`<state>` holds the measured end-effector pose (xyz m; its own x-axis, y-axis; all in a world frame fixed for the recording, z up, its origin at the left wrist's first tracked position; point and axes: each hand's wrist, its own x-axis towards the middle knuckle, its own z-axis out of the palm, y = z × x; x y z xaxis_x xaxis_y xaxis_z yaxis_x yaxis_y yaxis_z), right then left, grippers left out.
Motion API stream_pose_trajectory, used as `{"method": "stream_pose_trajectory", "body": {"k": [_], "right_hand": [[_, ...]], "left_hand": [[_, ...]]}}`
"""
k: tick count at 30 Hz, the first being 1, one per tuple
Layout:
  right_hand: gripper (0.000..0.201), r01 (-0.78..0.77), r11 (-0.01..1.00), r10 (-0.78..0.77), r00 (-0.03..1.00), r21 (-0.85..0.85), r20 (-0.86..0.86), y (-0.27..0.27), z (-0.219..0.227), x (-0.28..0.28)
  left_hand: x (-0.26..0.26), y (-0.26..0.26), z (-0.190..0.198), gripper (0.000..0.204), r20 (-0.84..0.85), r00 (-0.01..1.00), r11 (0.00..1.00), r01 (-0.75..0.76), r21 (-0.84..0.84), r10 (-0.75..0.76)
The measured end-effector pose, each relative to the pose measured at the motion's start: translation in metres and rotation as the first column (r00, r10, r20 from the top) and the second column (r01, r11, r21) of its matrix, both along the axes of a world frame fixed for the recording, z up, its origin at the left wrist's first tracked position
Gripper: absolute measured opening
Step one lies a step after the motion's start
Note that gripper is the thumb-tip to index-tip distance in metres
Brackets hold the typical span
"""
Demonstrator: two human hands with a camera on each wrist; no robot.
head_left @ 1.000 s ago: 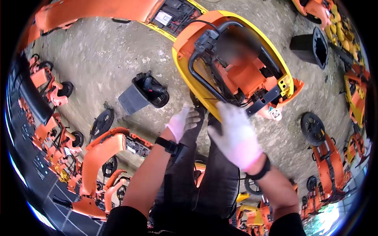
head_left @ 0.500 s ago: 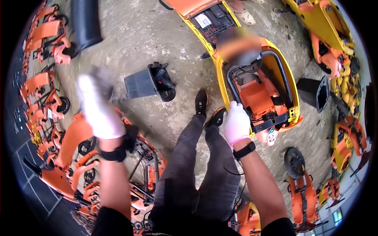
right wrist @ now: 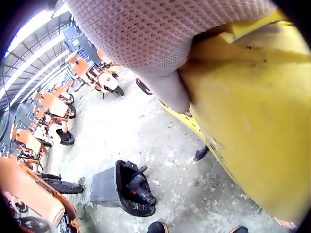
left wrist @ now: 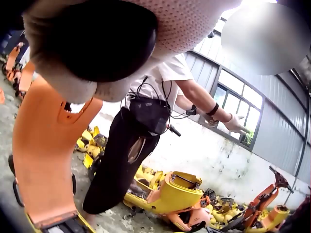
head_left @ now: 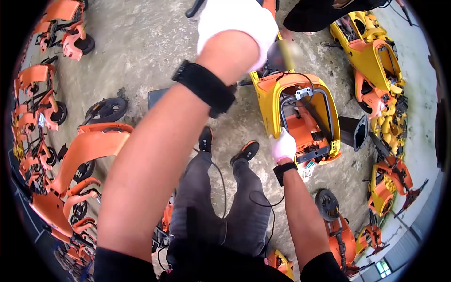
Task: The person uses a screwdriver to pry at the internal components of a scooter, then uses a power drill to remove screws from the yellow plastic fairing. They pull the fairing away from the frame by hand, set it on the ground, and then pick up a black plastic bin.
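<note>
Apparently we are steadying the yellow shell (right wrist: 248,116), right hand (head_left: 283,145) gripping it, left hand (head_left: 235,28) curled round a black part (left wrist: 109,43); shifting it likely calls for both together.

Daylight whitens the window (left wrist: 241,92), and fisheye edges darken.

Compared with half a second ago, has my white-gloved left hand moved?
Yes: in the head view, the left hand went from left of the grey plastic bin to its upper right.
</note>
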<state>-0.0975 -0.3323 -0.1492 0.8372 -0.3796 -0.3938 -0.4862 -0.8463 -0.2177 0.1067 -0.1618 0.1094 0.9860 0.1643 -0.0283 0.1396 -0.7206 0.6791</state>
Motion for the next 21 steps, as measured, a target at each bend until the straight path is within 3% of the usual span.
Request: {"method": "stream_pose_trajectory", "body": {"k": [2, 4, 7, 11, 13, 15, 17, 19, 21], "right_hand": [[0.026, 0.012, 1.0, -0.013, 0.998, 0.028, 0.054, 0.001, 0.008, 0.013], [0.025, -0.001, 0.999, -0.001, 0.998, 0.036, 0.07, 0.002, 0.022, 0.035], [0.028, -0.093, 0.996, 0.093, 0.992, -0.003, 0.089, -0.008, 0.059, 0.073], [0.038, -0.079, 0.996, 0.082, 0.994, 0.049, -0.073, -0.036, 0.1, 0.114], [0.037, -0.061, 0.993, 0.068, 0.996, 0.103, -0.064, -0.046, 0.103, 0.11], [0.035, -0.089, 0.952, 0.094, 0.996, 0.292, -0.002, -0.053, 0.106, 0.112], [0.028, -0.089, 0.96, 0.101, 0.994, 0.264, -0.031, -0.056, 0.105, 0.102], [0.021, -0.357, 0.931, 0.359, 0.933, 0.072, -0.014, -0.067, 0.079, 0.076], [0.014, -0.423, 0.905, 0.421, 0.906, 0.039, 0.046, -0.065, 0.07, 0.038]], "left_hand": [[0.001, -0.001, 0.005, 0.037, -0.101, 0.995, 0.999, -0.025, -0.033, 0.021], [0.012, 0.007, -0.026, 0.037, 0.005, 0.997, 0.997, 0.078, -0.005, -0.078], [0.011, 0.008, -0.024, 0.032, -0.045, 0.995, 0.99, 0.085, -0.112, -0.09], [0.01, 0.009, -0.02, 0.033, -0.047, 0.992, 0.989, 0.112, -0.096, -0.117], [0.01, 0.01, -0.019, 0.035, -0.071, 0.989, 0.985, 0.118, -0.126, -0.127], [0.011, 0.011, -0.017, 0.03, -0.113, 0.985, 0.985, 0.117, -0.13, -0.132], [0.011, 0.009, -0.022, 0.03, -0.119, 0.984, 0.982, 0.116, -0.15, -0.134], [0.014, 0.01, -0.022, 0.031, -0.087, 0.985, 0.978, 0.133, -0.161, -0.148], [0.013, 0.009, -0.023, 0.033, -0.1, 0.988, 0.981, 0.101, -0.167, -0.119]]}}
